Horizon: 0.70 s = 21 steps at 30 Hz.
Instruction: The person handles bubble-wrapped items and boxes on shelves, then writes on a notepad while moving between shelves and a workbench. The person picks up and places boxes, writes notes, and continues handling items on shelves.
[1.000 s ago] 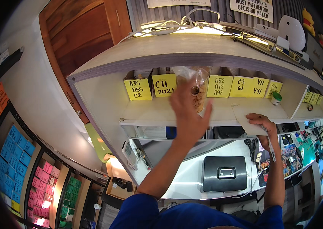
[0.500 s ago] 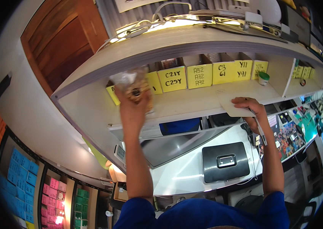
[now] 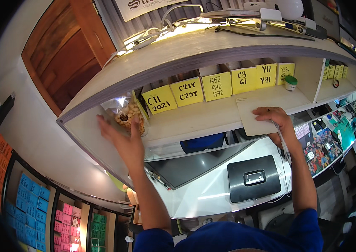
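Observation:
At the left end of the shelf stands a clear plastic bag of light-brown, nut-like pieces [image 3: 133, 114] with a small dark round label. My left hand [image 3: 124, 140] is open beside it, thumb and fingers spread; the thumb overlaps the bag's lower part, and I cannot tell if they touch. Farther right, my right hand [image 3: 275, 121] is closed on a flat off-white card [image 3: 248, 119] at the shelf's front edge. A thin pale edge [image 3: 286, 146] shows below that palm; whether it belongs to the card is unclear.
Yellow-fronted boxes [image 3: 217, 86] line the shelf [image 3: 194, 116], with a green-lidded tub [image 3: 290, 83] near the right divider. Below are a dark monitor [image 3: 194, 164] and a black cash box [image 3: 254, 178] on a white desk [image 3: 203, 197]. Cables [image 3: 161, 31] run along the top.
The bag has moved left from in front of the boxes to the shelf's end, and my left hand has let go of it. My right hand still holds the card.

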{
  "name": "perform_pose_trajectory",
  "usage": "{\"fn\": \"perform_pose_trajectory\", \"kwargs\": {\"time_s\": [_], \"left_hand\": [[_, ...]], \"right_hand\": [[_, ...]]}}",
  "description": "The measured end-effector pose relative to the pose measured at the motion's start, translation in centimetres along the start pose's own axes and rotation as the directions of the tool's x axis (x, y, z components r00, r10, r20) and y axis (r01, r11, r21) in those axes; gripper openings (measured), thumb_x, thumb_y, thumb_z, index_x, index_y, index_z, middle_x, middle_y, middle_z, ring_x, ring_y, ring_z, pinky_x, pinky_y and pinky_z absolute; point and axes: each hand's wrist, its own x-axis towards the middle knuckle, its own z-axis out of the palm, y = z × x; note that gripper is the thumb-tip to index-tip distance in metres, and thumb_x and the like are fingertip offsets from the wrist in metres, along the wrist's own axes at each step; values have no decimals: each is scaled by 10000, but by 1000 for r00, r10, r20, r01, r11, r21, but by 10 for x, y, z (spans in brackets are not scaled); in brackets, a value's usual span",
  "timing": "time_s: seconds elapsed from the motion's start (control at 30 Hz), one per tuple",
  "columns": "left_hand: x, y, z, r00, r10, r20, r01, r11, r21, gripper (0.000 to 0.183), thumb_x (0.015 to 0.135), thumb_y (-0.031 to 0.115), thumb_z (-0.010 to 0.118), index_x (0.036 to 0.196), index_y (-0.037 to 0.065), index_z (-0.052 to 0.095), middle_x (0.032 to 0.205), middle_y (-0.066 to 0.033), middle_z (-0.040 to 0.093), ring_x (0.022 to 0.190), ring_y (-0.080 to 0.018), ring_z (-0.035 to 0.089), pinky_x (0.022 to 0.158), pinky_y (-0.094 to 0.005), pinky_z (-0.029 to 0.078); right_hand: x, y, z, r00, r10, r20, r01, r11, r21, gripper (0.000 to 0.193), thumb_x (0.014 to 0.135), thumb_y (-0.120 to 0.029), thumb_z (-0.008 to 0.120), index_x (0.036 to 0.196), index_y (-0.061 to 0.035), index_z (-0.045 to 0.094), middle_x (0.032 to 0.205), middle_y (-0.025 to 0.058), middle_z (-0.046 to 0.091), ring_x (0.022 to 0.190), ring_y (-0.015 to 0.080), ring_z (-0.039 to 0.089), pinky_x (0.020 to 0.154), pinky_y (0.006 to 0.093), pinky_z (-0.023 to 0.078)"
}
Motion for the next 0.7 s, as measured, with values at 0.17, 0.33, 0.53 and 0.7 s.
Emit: {"fn": "perform_pose_trajectory", "kwargs": {"time_s": [0.17, 0.33, 0.53, 0.7], "left_hand": [[-27, 24, 7, 936, 351, 36, -331, 908, -256, 564, 998, 225, 724, 1471, 3, 513, 1364, -180, 592, 1251, -282, 587, 1104, -417, 426], [-12, 47, 29, 857, 344, 385, -198, 908, -370, 259, 1005, 152, 672, 1254, 84, 697, 1129, -137, 712, 1068, -301, 656, 996, -426, 455], [14, 55, 68, 796, 359, 487, -230, 924, -305, 336, 1051, 246, 649, 1322, 49, 679, 1240, -156, 719, 1188, -292, 673, 1044, -394, 492], [112, 23, 172, 708, 518, 479, -561, 826, -64, 431, 1036, 359, 627, 1344, 60, 668, 1355, -221, 676, 1288, -413, 620, 1081, -483, 484]], "right_hand": [[7, -11, 11, 998, 8, 56, -12, 997, 74, 340, 810, -76, 754, 1149, -90, 744, 1317, 118, 743, 1257, 344, 649, 1109, 424, 465], [31, -20, 14, 960, -17, 279, 7, 999, 38, 458, 746, -47, 854, 1183, -69, 718, 1376, 129, 712, 1282, 335, 650, 1125, 421, 478], [62, -22, -1, 878, 64, 475, -146, 980, 138, 673, 656, -313, 1001, 1185, -52, 676, 1418, 157, 675, 1327, 328, 634, 1131, 437, 488], [66, -1, 0, 866, -13, 499, -138, 954, 265, 723, 683, -484, 966, 1188, -66, 658, 1416, 162, 672, 1372, 348, 601, 1157, 449, 465]]}}
